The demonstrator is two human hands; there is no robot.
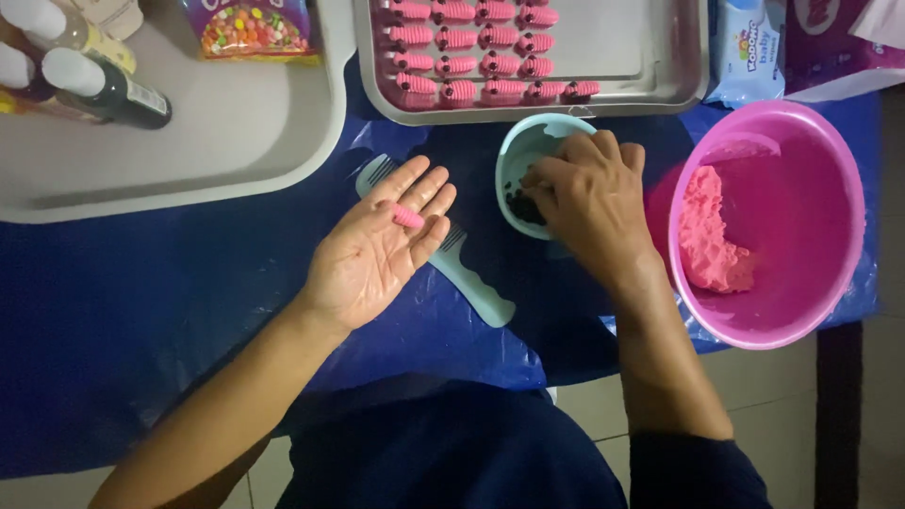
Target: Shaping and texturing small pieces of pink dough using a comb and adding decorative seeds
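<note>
Far left, dark bottles (104,87) w/ white caps are laid on a grey tray (236,141); a packet of coloured sweets (251,28) is seen at the tray's top edge. The whole surface is covered by blue plastic sheeting (141,311).

Next, the left hand (377,247) is held palm up & spread flat, fingers loosely together. A small pink ribbed dough piece (407,217) is rested across its fingers, not gripped. Under & just beside that hand a light-blue comb (471,283) is laid on the sheeting, handle toward the person.

At top centre, a metal baking tray (622,57) is filled on its left part w/ rows of pink ribbed pieces (481,52), dark tips visible on them.

Below it, a small pale-blue bowl (520,155) w/ dark filling (525,207) is reached into by the right hand (586,193); its fingertips are curled together down in the filling, apparently pinching some, though the pinch itself can't be made out.

Far right, a pink plastic bowl (830,188) is seen w/ a lump of pink dough (712,236) inside, near the right wrist. A wipes packet (747,47) is placed above it.
</note>
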